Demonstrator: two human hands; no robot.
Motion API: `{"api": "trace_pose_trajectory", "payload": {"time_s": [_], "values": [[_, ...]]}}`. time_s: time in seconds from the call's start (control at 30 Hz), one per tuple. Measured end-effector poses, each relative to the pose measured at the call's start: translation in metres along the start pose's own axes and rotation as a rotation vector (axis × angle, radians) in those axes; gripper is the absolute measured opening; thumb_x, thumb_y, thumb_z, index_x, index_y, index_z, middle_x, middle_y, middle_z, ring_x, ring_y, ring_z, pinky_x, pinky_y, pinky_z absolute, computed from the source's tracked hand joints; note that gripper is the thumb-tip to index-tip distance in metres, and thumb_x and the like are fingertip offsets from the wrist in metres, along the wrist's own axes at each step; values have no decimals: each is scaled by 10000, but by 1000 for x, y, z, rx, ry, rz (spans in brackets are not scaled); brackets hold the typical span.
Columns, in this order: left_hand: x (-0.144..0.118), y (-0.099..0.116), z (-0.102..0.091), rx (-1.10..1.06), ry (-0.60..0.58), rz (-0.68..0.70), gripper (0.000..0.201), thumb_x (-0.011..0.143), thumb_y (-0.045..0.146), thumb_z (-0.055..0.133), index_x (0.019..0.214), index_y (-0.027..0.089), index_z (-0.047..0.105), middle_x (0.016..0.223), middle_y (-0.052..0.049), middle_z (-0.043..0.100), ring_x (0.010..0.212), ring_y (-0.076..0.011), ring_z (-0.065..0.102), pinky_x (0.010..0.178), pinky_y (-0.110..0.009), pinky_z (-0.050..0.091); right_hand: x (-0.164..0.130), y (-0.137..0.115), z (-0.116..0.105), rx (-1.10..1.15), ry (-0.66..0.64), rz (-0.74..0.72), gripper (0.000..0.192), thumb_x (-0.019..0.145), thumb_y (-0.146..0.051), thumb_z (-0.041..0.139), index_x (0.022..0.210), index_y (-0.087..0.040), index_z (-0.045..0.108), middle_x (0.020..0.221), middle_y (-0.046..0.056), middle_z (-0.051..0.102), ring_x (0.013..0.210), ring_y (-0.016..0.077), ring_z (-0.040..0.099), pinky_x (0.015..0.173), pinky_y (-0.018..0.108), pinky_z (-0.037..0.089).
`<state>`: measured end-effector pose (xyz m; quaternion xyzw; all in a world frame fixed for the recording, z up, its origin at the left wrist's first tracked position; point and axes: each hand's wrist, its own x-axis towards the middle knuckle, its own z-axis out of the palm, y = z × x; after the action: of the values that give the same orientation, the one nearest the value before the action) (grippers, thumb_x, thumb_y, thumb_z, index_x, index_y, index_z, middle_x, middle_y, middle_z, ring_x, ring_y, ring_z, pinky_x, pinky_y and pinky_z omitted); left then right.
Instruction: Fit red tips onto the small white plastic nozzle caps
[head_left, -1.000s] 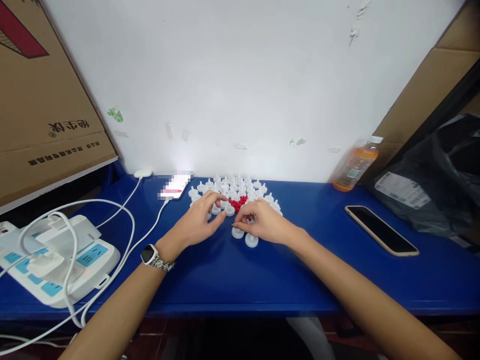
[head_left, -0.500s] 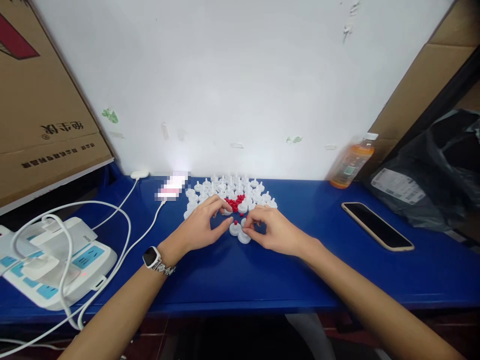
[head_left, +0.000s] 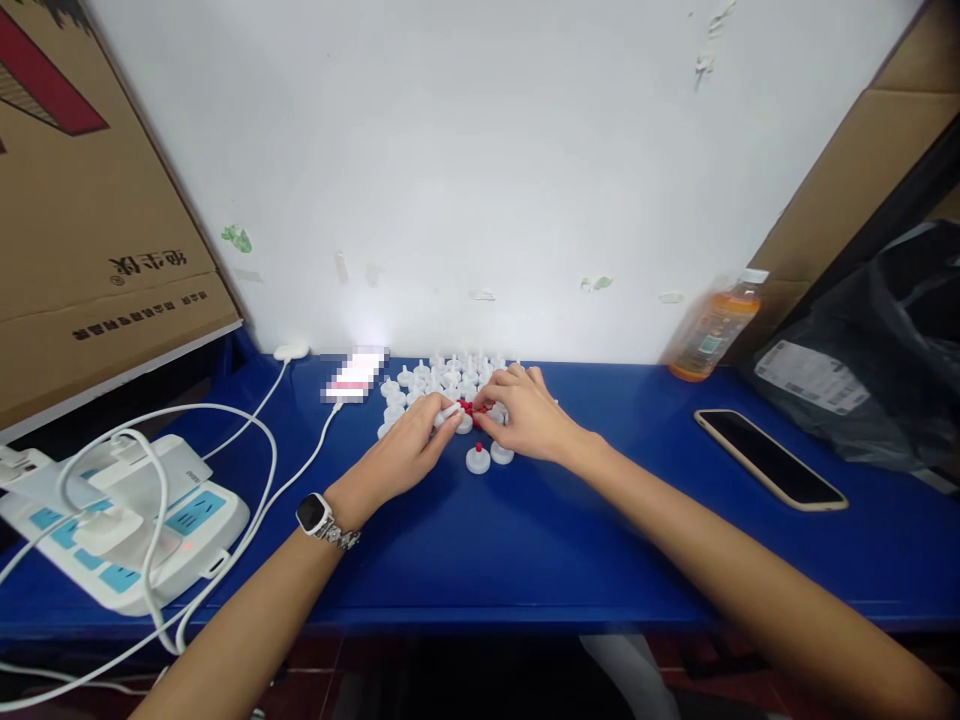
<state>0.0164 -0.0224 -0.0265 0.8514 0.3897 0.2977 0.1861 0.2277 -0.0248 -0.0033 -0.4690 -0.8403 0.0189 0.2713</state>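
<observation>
Both hands have been moved fwd to the red pile (head_left: 471,407): right hand (head_left: 525,415), earlier pinching at a white cap just short of the pile, is now laid over the pile's right side; left hand (head_left: 409,450) fingertips are brought against its left edge. Two caps (head_left: 489,457), one w/ red insert, are left uncovered just short of the pile.

1 head cam, looks fwd & down, close over blue table (head_left: 525,560) toward wall (head_left: 487,150).

Small parts at the back middle of the surface (head_left: 480,560).
Power strip (head_left: 135,520) far left; phone (head_left: 770,459) right, bottle (head_left: 709,328) behind it.
</observation>
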Motion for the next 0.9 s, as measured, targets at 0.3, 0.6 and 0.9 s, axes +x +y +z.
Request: {"api": "trace_pose_trajectory", "payload": {"time_s": [0.3, 0.6, 0.9], "values": [[0, -4, 4, 12, -36, -32, 229, 1004, 439, 416, 1050, 224, 481, 961, -43, 608, 874, -213, 601, 752, -357, 453, 12, 5, 12, -441, -157, -42, 167, 864, -277, 622, 868, -160, 741, 948, 137, 622, 999, 298, 462, 827, 421, 265], [1, -5, 6, 34, 2, -5, 227, 1006, 431, 408, 1061, 225, 484, 961, -43, 594, 888, -215, 599, 791, -368, 452, 6, 14, 14, -284, -93, 14, 120, 839, -301, 639, 867, -196, 690, 943, 72, 638, 974, 253, 463, 842, 393, 256], [1, -5, 6, 76, 23, 15, 238, 1005, 430, 391, 1037, 219, 495, 930, -47, 588, 866, -221, 590, 766, -370, 454, 9, 11, 20, -361, -119, -34, 180, 910, -284, 569, 938, -192, 721, 968, 103, 629, 982, 273, 465, 835, 408, 259]]}}
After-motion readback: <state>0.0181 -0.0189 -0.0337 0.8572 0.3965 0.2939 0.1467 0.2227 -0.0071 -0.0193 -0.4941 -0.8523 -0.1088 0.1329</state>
